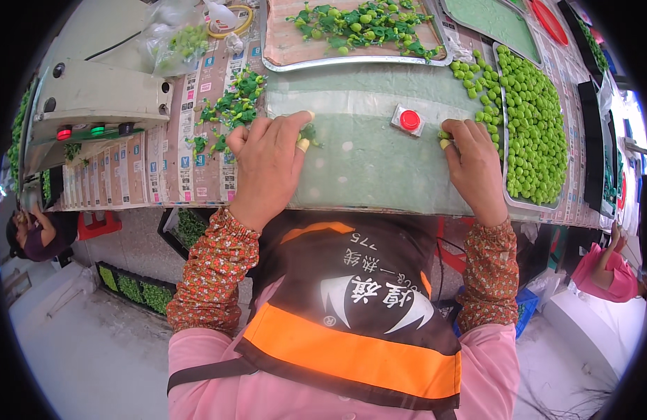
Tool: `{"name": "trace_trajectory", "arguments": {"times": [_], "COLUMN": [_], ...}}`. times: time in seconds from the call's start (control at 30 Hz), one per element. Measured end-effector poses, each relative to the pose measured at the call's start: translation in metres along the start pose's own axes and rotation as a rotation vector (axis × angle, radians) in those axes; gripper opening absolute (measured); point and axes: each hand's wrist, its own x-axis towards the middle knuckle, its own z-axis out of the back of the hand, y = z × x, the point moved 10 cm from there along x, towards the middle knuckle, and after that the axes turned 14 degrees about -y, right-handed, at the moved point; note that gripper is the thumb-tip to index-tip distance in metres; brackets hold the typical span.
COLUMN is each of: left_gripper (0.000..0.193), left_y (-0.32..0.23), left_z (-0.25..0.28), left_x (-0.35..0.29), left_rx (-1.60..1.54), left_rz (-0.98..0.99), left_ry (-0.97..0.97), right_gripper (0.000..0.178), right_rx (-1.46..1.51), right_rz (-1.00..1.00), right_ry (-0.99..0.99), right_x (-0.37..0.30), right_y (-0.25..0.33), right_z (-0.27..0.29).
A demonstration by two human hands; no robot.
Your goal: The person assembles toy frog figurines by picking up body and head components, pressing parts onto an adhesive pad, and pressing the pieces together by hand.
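Observation:
My left hand [269, 161] is above the left part of the green work mat [379, 168]. Its thumb and forefinger, with pale yellow finger covers, close on a small green leafy sprig [309, 131]. At the right of the mat, my right hand [475, 164] pinches a small green round piece [444, 134], partly hidden by the fingertips. A red push button [409, 120] on a silvery square base sits between the hands. Loose green round pieces [486, 87] lie beyond my right hand, beside a tray [505, 150] heaped with more. Leafy green sprigs [243, 98] lie beyond my left hand.
A metal-rimmed tray [351, 64] of leafy sprigs with round pieces stands at the back. To the left is a beige machine [103, 94] with coloured knobs. A clear plastic bag [173, 42] lies behind it. Co-workers [47, 227] sit at both sides.

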Motion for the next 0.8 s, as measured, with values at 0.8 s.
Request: {"name": "trace_trajectory", "arguments": {"times": [0.8], "left_gripper": [0.024], "left_y": [-0.011], "left_z": [0.005], "left_x": [0.004], "left_rx": [-0.438], "left_rz": [0.182], "left_ry": [0.019], "right_gripper": [0.027], "right_rx": [0.196], "right_rz": [0.033], "right_ry": [-0.014], "right_x": [0.013], "right_y": [0.026], "right_z": [0.0]}}
